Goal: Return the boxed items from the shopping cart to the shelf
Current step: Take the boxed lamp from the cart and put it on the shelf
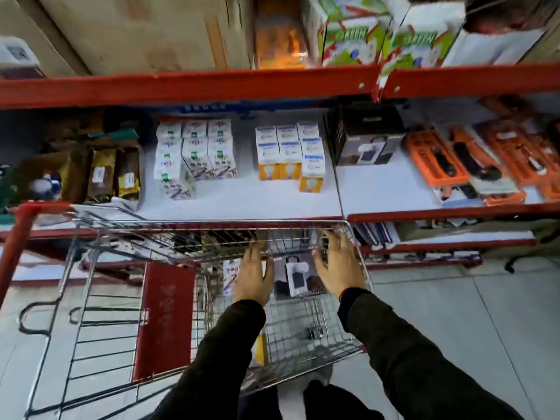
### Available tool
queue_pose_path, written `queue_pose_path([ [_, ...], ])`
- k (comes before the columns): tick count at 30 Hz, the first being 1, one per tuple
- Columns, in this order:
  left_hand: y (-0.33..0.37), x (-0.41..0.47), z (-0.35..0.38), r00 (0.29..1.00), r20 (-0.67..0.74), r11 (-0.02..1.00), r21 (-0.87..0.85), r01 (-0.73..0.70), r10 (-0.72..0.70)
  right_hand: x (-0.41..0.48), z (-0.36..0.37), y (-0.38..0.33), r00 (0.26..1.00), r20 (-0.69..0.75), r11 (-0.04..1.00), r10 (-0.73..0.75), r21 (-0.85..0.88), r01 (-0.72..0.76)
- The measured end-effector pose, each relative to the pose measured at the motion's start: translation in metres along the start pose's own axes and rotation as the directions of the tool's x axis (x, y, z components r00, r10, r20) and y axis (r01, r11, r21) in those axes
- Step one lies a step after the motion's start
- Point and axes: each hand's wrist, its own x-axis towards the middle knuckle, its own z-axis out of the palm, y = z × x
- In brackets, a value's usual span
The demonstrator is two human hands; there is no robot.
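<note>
A dark box with a white device pictured on it [298, 275] lies in the wire shopping cart [212, 227]. My left hand [253, 275] presses its left side and my right hand [341, 266] its right side, so both hold the box between them. A small white printed box [230, 275] sits in the cart left of my left hand, and a yellow-edged box [261, 348] shows under my left sleeve. On the white shelf [257, 201] behind the cart stand white and green boxes [195, 153], white and yellow bulb boxes [289, 154] and a matching dark box [371, 147].
Orange packaged tools [472, 159] lie on the shelf to the right and brown packets [112, 174] to the left. A red shelf beam [188, 86] runs above with cartons on it. The cart's red child-seat flap [165, 319] stands left of my arms. Grey floor tiles [454, 313] lie to the right.
</note>
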Motion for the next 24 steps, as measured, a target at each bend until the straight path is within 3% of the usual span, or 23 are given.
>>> queue_pose_path([
  [2,-0.014,0.011,0.02,0.982,0.108,0.985,-0.058,0.164,-0.158,0.007,0.022,0.014,0.982,0.127,0.987,0.143,0.061,-0.151],
  [5,-0.04,0.029,0.054,0.897,0.295,0.934,-0.033,0.355,-0.33,0.014,0.058,0.04,0.894,0.318,0.922,0.314,0.12,-0.367],
  [9,-0.066,0.059,0.095,0.843,0.334,0.896,0.012,0.444,-0.422,0.035,0.098,0.063,0.826,0.393,0.852,0.405,0.166,-0.497],
  [15,-0.081,0.084,0.135,0.844,0.278,0.884,0.055,0.464,-0.459,0.052,0.133,0.08,0.802,0.439,0.834,0.405,0.183,-0.521],
  [24,-0.076,0.062,0.129,0.853,0.149,0.829,-0.203,0.521,-0.5,0.039,0.114,0.081,0.825,0.399,0.814,0.402,0.257,-0.521],
])
